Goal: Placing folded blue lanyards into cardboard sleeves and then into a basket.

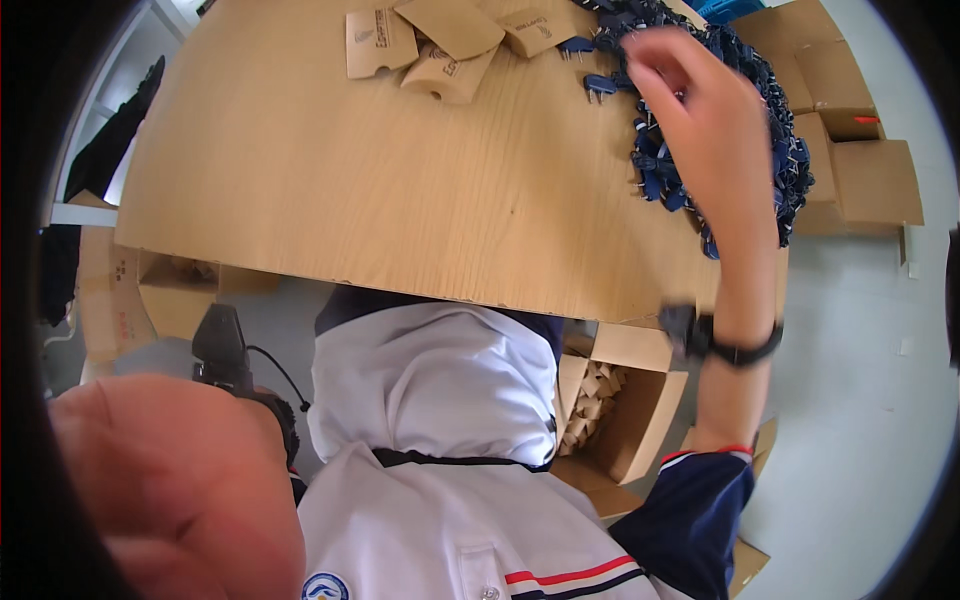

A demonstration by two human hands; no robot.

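My right hand [695,105] is over a heap of small dark blue plugs [790,165] with metal pins, at the right of the wooden table. Its fingers curl in toward the thumb, and the hand covers whatever is between them. Just left of it lies a single blue plug [601,85] at the heap's edge. Close to the camera at the lower left, my left hand [180,485] looks large and blurred, away from the table. Its fingers do not show clearly, nor does anything in it. Several brown card pillow boxes [448,72] lie at the table's far side.
The wooden table [400,190] has its near edge just in front of my body. Below it, an open carton [640,425] holds many small folded brown card pieces. More open cartons [860,180] stand beyond the right edge, and another carton [178,300] is under the left side.
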